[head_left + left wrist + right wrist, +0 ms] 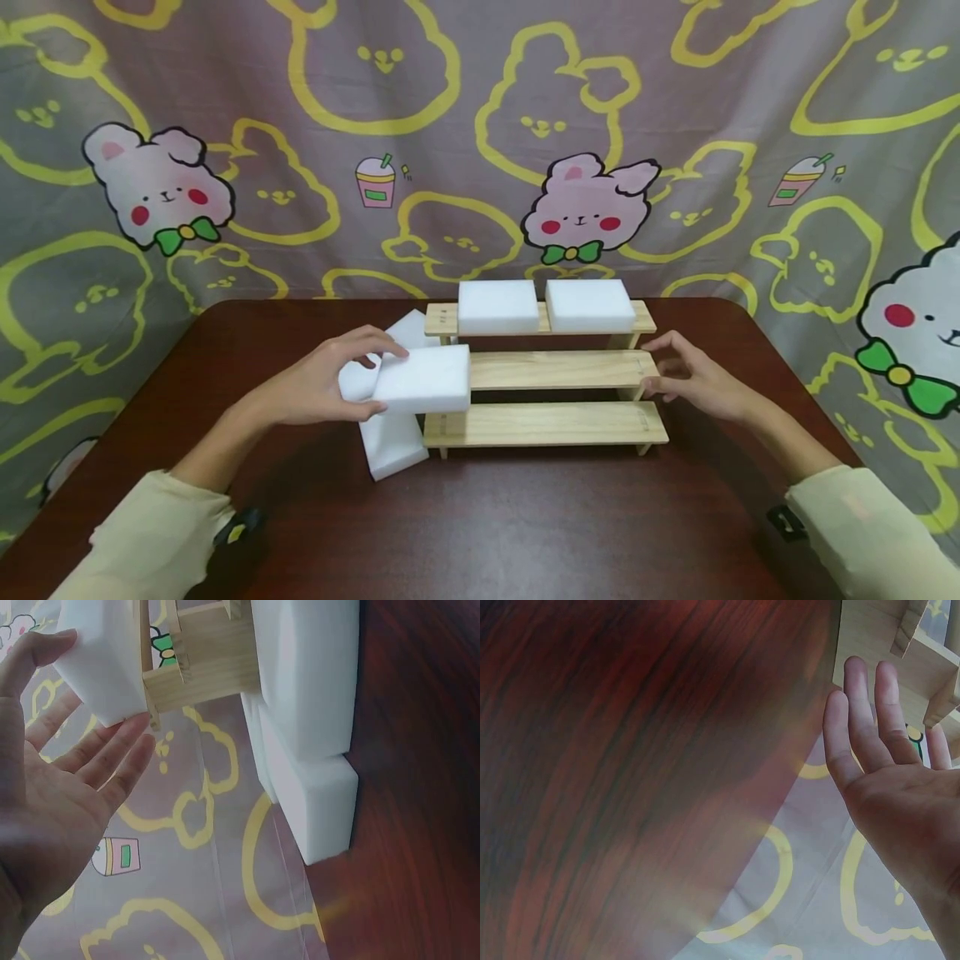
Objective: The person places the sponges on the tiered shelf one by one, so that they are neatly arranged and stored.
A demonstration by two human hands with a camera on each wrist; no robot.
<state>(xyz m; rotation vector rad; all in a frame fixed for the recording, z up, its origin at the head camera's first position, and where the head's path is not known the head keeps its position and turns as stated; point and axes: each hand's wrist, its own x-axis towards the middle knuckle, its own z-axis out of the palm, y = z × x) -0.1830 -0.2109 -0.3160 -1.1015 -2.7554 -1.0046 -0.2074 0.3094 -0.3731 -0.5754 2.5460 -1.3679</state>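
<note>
My left hand (318, 379) grips a white foam block (423, 377) at its left end, thumb at the front and fingertips on the top. The block is over the left part of the lower tiers of a three-tier wooden stand (543, 423). In the left wrist view, the held block (101, 656) sits between the thumb and fingertips of the left hand (67, 765). My right hand (705, 379) is at the stand's right end, its fingers loosely bent around the middle tier's end. Whether they touch it I cannot tell. The right wrist view shows the right hand's (907, 795) fingers mostly extended beside the wood.
Two white foam blocks (498, 306) (589, 304) lie side by side on the top tier. More white foam blocks (393, 442) lie on the dark red-brown table (525, 525) at the stand's left. A patterned curtain (465, 150) hangs behind the table.
</note>
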